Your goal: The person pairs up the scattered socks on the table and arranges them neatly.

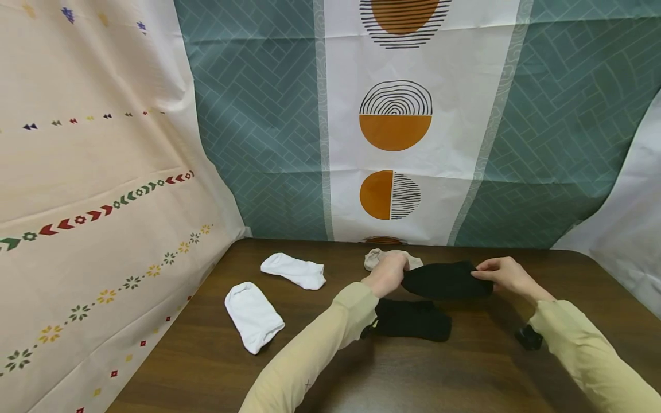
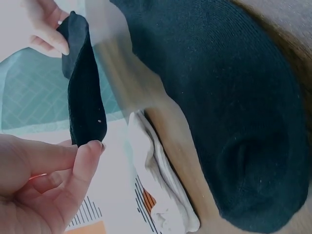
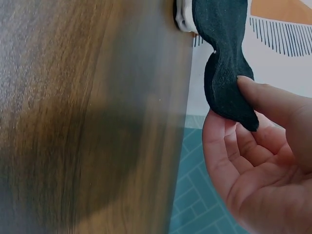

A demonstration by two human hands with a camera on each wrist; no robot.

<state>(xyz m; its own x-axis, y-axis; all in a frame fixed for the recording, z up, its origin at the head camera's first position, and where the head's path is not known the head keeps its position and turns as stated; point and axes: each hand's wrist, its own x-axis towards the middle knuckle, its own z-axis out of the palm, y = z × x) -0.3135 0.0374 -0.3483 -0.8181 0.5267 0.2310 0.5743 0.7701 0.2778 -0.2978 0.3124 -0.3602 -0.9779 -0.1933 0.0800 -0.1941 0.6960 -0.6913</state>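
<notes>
A black sock [image 1: 445,281] is stretched between both hands, raised above the dark wooden table. My left hand [image 1: 388,274] pinches its left end between thumb and fingers; in the left wrist view that hand [image 2: 51,183] shows at the lower left. The opposite end is pinched by my right hand [image 1: 508,276], seen with thumb on top of the fabric in the right wrist view [image 3: 263,151]. A second black sock [image 1: 413,320] lies flat on the table just below and nearer. Behind my left hand lies a beige sock [image 1: 413,261], partly hidden by that hand.
Two white socks, one farther back [image 1: 294,271] and one nearer [image 1: 253,316], lie on the left of the table [image 1: 206,367]. Patterned cloth [image 1: 258,143] hangs along the back, and a cream cloth [image 1: 103,229] hangs on the left.
</notes>
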